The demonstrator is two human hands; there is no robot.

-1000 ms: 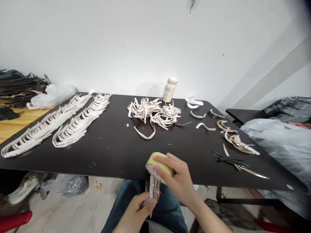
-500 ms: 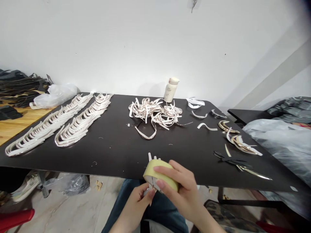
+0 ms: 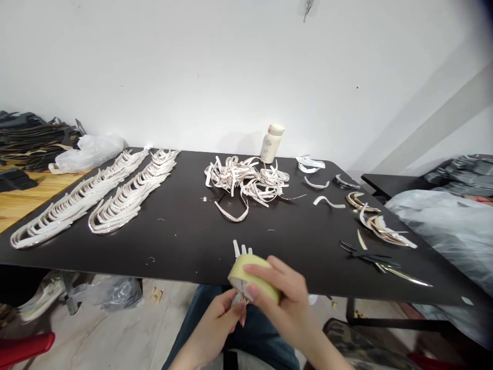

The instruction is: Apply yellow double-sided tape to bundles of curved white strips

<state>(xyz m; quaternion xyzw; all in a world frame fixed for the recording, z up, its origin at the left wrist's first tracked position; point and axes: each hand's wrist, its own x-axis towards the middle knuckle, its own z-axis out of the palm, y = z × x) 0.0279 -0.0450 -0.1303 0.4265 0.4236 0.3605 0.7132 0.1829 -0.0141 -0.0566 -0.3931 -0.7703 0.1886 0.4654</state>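
Note:
My right hand (image 3: 287, 298) is wrapped round a roll of pale yellow tape (image 3: 256, 275), held tilted over the table's front edge. Just left of it and below, my left hand (image 3: 219, 321) pinches the lower ends of several thin strips, mostly hidden by the roll and my fingers. The white upper ends of the strips (image 3: 236, 249) stick up behind the roll. A tangled heap of white and brownish strips (image 3: 246, 177) lies farther back on the black table (image 3: 192, 226).
Two long rows of overlapping white strips (image 3: 73, 205) lie at the left. A cream bottle (image 3: 271, 144) stands behind the heap. Curved gold and white pieces (image 3: 385, 228) and black strips (image 3: 370, 254) lie at the right. A plastic bag (image 3: 90, 152) sits back left.
The tape roll has tilted slightly, and the strip ends behind it show a little more and have shifted left. Both hands keep their hold.

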